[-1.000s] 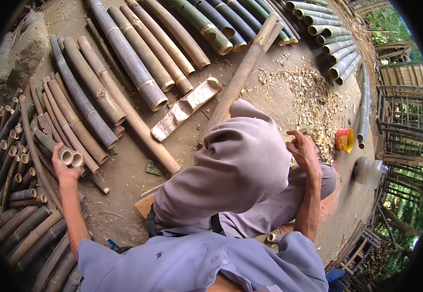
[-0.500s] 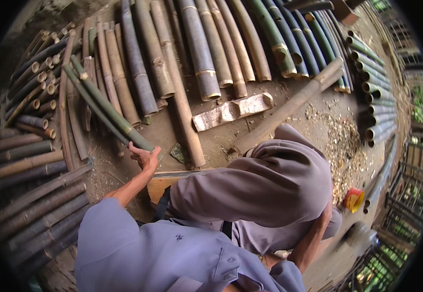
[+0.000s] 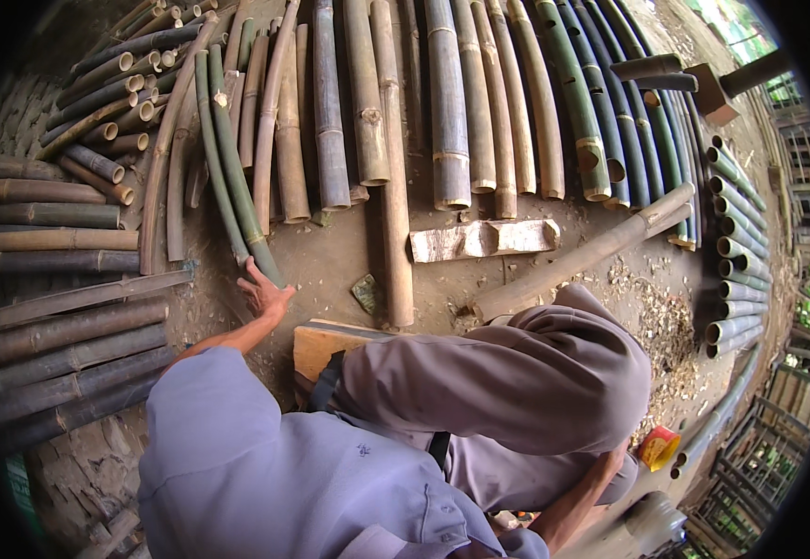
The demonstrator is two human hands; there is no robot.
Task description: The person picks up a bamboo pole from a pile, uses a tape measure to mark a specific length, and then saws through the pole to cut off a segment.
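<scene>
My left hand [image 3: 265, 291] is at the near end of a green bamboo pole [image 3: 234, 172], its forefinger and thumb on either side of that end. The other fingers are bent on the side toward me. A second, thinner green pole [image 3: 217, 154] lies close along its left side. My right forearm [image 3: 582, 494] runs up behind my raised leg [image 3: 498, 373], which hides the right hand. Beside my leg, left of the knee, is a wooden block [image 3: 316, 352]. A longer tan bamboo pole [image 3: 396, 214] lies ahead, pointing toward me.
Rows of bamboo poles [image 3: 449, 112] lie ahead, with stacks [image 3: 51, 238] at the left and cut tubes [image 3: 738, 270] at the right. A split pale bamboo piece [image 3: 484, 239] and a thick slanted pole [image 3: 582, 256] lie nearer. Chips [image 3: 661, 335] and a red-yellow tub [image 3: 659, 449] are at the right.
The view has shifted. The green pole in my left hand now lies more nearly in line with its neighbours, its far end swung right. My right arm stays behind the leg.
</scene>
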